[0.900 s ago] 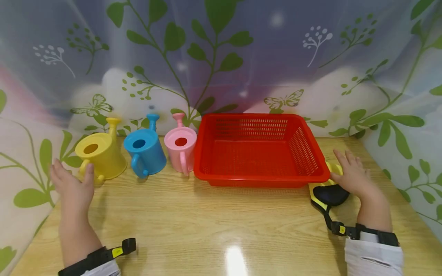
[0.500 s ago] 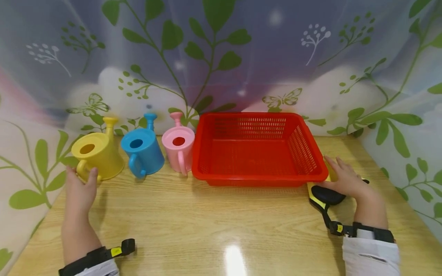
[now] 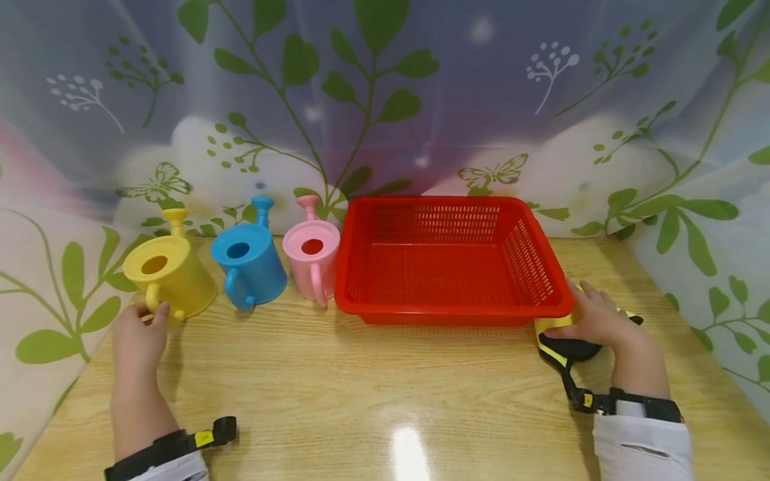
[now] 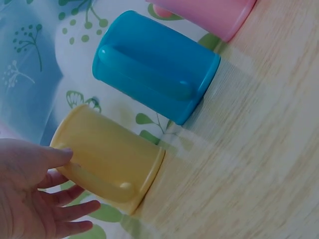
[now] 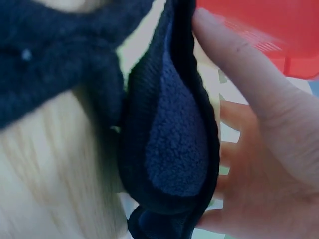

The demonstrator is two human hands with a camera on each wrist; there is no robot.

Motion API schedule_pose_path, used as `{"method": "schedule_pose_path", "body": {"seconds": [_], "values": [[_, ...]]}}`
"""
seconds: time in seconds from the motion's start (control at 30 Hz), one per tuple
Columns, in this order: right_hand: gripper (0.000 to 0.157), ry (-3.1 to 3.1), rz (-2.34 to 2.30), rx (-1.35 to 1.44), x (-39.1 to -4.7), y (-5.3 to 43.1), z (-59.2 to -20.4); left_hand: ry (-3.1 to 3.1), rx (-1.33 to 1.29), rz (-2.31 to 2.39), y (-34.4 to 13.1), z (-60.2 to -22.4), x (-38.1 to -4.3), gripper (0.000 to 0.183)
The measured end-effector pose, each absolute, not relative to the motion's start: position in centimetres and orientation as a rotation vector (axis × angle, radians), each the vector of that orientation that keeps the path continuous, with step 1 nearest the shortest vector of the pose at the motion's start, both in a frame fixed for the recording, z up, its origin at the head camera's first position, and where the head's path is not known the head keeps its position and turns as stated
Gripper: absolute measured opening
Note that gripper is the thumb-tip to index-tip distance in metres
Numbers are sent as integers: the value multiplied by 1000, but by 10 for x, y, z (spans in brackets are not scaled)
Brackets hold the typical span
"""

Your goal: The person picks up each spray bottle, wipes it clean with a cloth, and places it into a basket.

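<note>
Left grip (image 3: 140,337), a bare hand, pinched the curved handle (image 4: 102,182) of a yellow plastic watering can (image 3: 183,280), left end of the row on the pale wood-grain worktop (image 3: 337,401). Right grip (image 3: 601,324), bare too, lay over a black-and-yellow soft item (image 3: 574,349) beside the red perforated plastic basket (image 3: 457,311); thumb on dark edge, fingertips hidden, couldn't tell if it held.

Risks, judged: one-sided pinch could have let the can swing or tip; a sideways pull could have bumped the blue plastic watering can (image 3: 265,274), then the pink plastic watering can (image 3: 302,275). Lifting the soft item might have caught the basket rim. Printed cloth backdrop (image 3: 448,100) hemmed the back; most room lay toward the person.
</note>
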State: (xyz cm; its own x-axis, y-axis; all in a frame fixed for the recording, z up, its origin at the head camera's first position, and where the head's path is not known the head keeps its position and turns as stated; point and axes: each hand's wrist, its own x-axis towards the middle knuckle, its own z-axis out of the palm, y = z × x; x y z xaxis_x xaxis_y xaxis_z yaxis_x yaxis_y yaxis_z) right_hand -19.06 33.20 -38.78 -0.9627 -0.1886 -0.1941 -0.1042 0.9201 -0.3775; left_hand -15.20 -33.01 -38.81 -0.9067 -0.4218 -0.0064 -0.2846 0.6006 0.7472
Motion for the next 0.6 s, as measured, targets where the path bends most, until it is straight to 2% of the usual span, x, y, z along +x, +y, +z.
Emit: {"method": "schedule_pose_path", "body": {"seconds": [0.2,0.4,0.6], "values": [[111,2892,-558,-257,-190,335,-395,-2751,557,-1195,-328,-385,-150,62],[107,2845,-536,-94,-188,340,-392,-2806,555,-1171,-328,-381,-149,64],[98,2836,-518,-28,-186,339,-388,-2827,548,-1147,-328,-381,-148,63]]}}
